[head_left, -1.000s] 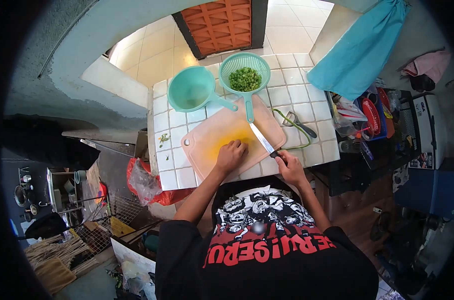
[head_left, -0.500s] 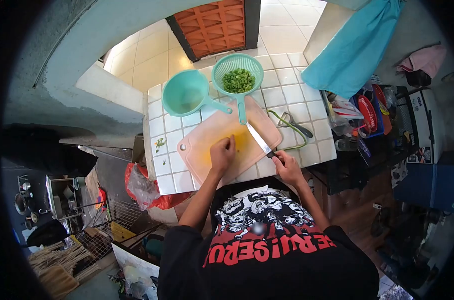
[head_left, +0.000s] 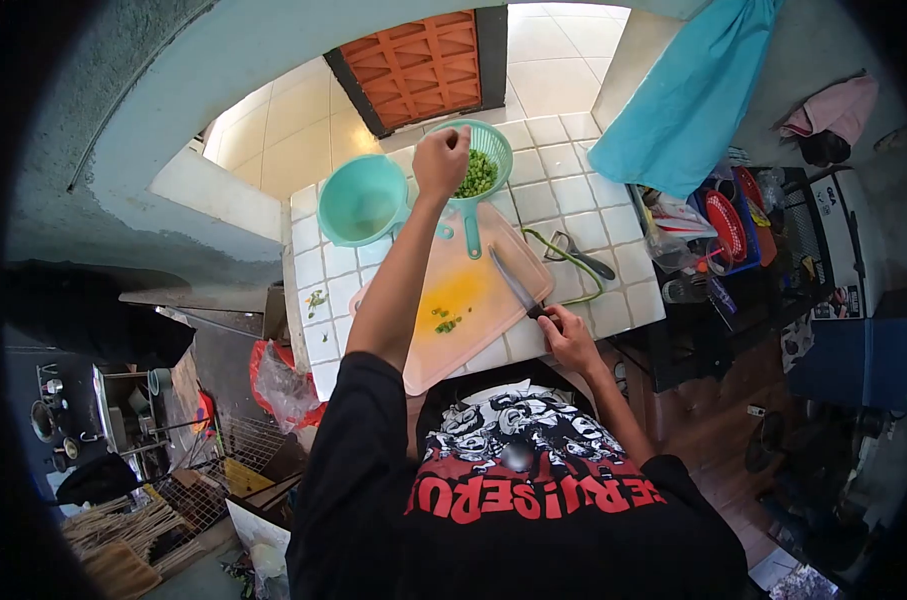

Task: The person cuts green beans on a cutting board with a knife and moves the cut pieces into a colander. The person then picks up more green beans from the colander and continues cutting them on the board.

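My left hand (head_left: 441, 160) is raised over the near left rim of a turquoise strainer (head_left: 498, 140), its fingers closed; what they hold, if anything, is hidden. Chopped green vegetable (head_left: 479, 174) fills the strainer's bottom. My right hand (head_left: 568, 340) grips the dark handle of a knife (head_left: 514, 278), whose blade lies over the right side of a pink cutting board (head_left: 428, 352). A few green pieces (head_left: 448, 324) rest on the board's yellow-stained middle. A turquoise dipper (head_left: 358, 205) stands left of the strainer, its handle partly behind my left forearm.
On the white tiled table (head_left: 628, 285), a long green bean (head_left: 595, 285) curves around a black-handled tool (head_left: 600, 266). Green scraps (head_left: 316, 302) lie at the left edge. A turquoise cloth (head_left: 678, 110) hangs at the right, above a cluttered rack with a red basket (head_left: 725, 222).
My left hand has moved from the board up and away to the strainer. Green pieces now show on the board where it was. My right hand still holds the knife.
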